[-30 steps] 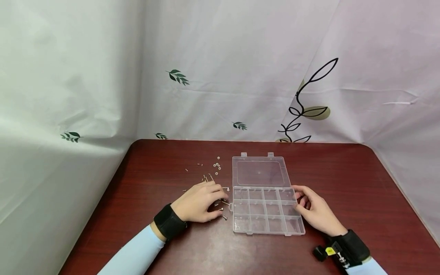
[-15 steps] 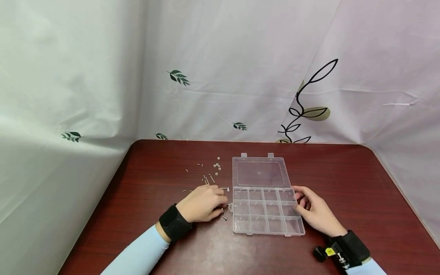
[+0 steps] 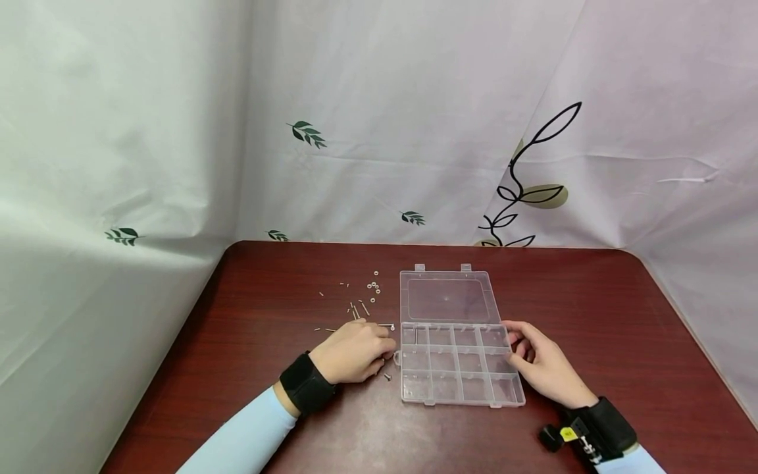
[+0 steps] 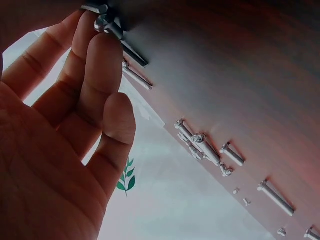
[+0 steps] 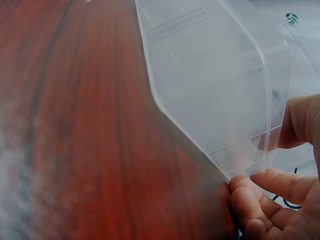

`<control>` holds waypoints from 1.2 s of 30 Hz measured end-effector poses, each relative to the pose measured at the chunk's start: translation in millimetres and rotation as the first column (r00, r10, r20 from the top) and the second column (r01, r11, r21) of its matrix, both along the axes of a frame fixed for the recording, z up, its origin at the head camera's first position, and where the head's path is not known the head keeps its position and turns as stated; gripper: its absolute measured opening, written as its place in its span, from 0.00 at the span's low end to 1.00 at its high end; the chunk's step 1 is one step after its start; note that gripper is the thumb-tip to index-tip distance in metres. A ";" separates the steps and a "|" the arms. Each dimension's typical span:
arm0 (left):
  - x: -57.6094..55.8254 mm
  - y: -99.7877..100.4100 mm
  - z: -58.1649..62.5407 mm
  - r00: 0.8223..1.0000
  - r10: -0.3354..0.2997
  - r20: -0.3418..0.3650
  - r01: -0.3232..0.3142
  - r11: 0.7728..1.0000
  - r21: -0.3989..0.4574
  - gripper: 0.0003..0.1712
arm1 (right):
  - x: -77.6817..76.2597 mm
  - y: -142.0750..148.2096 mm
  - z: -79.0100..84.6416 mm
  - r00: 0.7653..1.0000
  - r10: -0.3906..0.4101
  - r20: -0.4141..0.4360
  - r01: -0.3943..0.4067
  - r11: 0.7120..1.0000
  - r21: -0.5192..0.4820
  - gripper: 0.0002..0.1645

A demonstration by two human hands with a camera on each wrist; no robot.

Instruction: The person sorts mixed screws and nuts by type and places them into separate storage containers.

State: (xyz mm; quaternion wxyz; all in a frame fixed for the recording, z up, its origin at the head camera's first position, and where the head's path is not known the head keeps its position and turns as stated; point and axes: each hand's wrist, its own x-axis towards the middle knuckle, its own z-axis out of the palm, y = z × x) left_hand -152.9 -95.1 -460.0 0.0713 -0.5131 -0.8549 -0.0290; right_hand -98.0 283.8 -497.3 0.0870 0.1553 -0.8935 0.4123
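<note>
A clear compartment box [image 3: 445, 359] lies with its lid [image 3: 447, 296] folded back. My right hand [image 3: 547, 365] grips its right side, thumb and fingers at the wall; the right wrist view shows fingertips [image 5: 245, 197] at a corner of the box [image 5: 210, 85]. Left of the box, my left hand [image 3: 353, 352] is low over the table, fingers bent. In the left wrist view its fingertips pinch a metal screw [image 4: 95, 8], partly hidden in shadow, with another screw [image 4: 104, 22] close by. A thin long shape shows in the box's back left compartment.
Beyond my left hand lie several loose screws [image 3: 355, 311] and small nuts or washers [image 3: 374, 285]. One short screw [image 3: 387, 377] lies just in front of the hand. The red-brown table [image 3: 592, 296] ends at a pale curtain [image 3: 367, 131].
My left hand has slid right toward the box, and its spread thumb and fingers have come together over the screws. My right hand and the box have stayed put.
</note>
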 end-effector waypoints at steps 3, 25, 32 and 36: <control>-0.8 1.3 -1.6 1.000 -0.001 0.003 0.001 1.000 0.008 0.11 | -0.4 0.7 -0.8 1.000 0.002 -0.001 -0.002 1.000 -0.001 0.31; -10.6 1.8 5.2 0.999 -0.020 -0.030 0.022 0.997 0.076 0.07 | 1.2 0.3 -0.1 1.000 0.012 0.024 -0.012 1.000 -0.002 0.31; -18.7 10.2 21.5 0.998 -0.033 -0.059 0.038 0.995 0.091 0.06 | 1.6 0.9 -0.5 1.000 0.016 0.024 -0.015 1.000 -0.004 0.31; -22.7 18.4 28.2 0.996 -0.053 -0.073 0.061 0.992 0.107 0.06 | 1.7 0.2 0.4 0.999 0.016 0.029 -0.016 1.000 -0.005 0.31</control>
